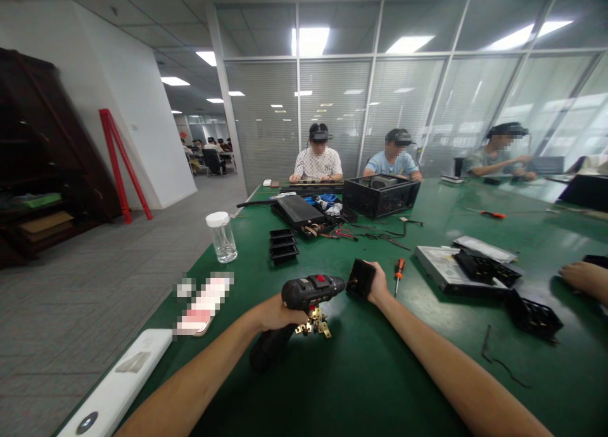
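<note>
My left hand (278,313) is wrapped around the grip of a black cordless drill (311,289), whose chuck points right. In my right hand (377,285) is a small black plastic box (360,278), held up close to the drill's tip; whether the two touch I cannot tell. A pile of brass-coloured metal pieces (319,325) lies on the green table just below the drill. To the right of my right hand rests an orange-handled screwdriver (399,269). Several black plastic frames (284,247) stand stacked beyond the drill.
A lidded clear jar (223,237), a blurred phone-like object (204,307) and a long white case (128,377) line the left edge. Dark casings and wires (299,209) lie at the back. At right are a silver metal unit (439,269), black parts (534,313) and another person's hand (582,277).
</note>
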Action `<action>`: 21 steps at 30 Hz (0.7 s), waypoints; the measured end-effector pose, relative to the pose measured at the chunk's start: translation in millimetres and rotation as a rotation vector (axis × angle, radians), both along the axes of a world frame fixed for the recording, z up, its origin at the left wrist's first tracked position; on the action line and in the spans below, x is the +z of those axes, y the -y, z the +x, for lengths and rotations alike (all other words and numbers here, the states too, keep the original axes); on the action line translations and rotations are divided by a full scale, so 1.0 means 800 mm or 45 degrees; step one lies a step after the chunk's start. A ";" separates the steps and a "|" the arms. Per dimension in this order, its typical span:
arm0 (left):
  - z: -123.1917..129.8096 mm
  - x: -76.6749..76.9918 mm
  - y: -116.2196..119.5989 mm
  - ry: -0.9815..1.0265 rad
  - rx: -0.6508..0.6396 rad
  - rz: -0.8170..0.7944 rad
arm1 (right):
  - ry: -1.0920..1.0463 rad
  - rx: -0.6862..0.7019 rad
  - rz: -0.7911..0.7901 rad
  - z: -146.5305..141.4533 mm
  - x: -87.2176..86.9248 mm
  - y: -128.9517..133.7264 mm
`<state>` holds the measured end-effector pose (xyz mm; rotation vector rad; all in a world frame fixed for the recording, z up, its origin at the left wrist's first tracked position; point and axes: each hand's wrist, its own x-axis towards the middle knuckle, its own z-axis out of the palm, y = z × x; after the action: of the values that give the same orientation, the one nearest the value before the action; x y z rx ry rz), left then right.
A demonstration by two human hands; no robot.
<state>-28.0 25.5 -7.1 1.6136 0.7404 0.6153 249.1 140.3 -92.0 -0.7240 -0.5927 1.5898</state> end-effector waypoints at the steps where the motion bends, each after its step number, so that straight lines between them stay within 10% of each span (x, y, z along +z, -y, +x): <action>1: 0.000 0.000 0.000 -0.002 0.002 0.002 | -0.004 0.005 0.001 0.000 0.000 0.000; 21: 0.001 0.007 0.002 0.040 -0.002 -0.008 | -0.026 -0.012 -0.050 -0.001 0.005 0.003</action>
<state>-26.9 23.6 -1.7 1.5953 0.7174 0.6356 248.2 137.8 -88.0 -0.7379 -0.5431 1.6020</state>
